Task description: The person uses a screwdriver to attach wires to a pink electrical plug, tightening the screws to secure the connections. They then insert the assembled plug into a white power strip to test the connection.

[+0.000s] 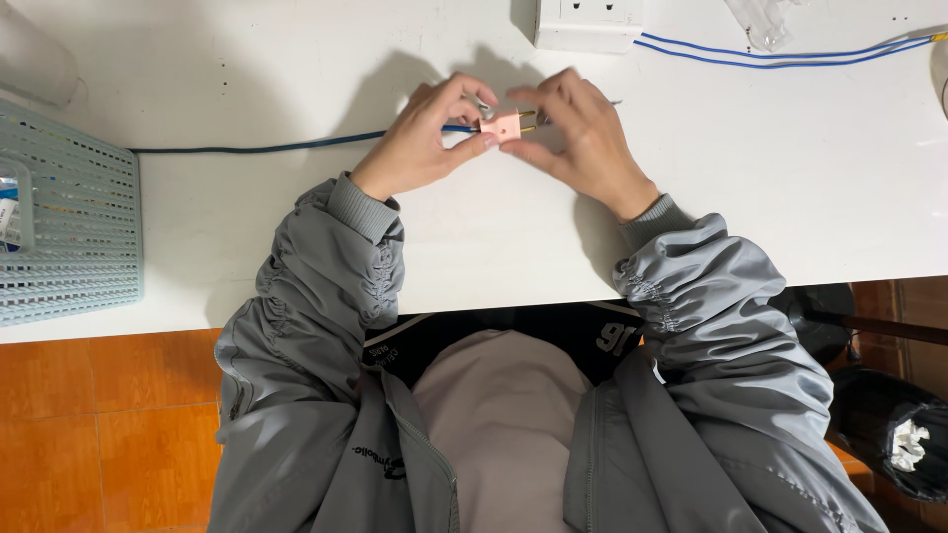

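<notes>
**Pink plug pinched between two hands over a white table**

The white table [296,227] fills the upper part of the view, its near edge running just above the person's lap, with orange floor tiles [109,415] below it. At the far left a pale blue mesh basket [69,227] sits on the table, reaching almost to that near edge. A white socket strip [589,22] lies at the far edge near the middle, with thin blue wires [790,57] trailing off to the right.

A dark blue cable [257,148] runs from beside the basket across the bare surface to the hands. The left hand [420,148] is closed in a pinch on the cable end of a small pink plug [504,125]; the right hand [583,148] pinches the plug's other side, fingertips curled over its brass prongs (which point to the right). The plug is held between the two hands, just above the table, in front of the socket strip and apart from it.

Bare table lies open to the right of the hands and between them and the near edge.
</notes>
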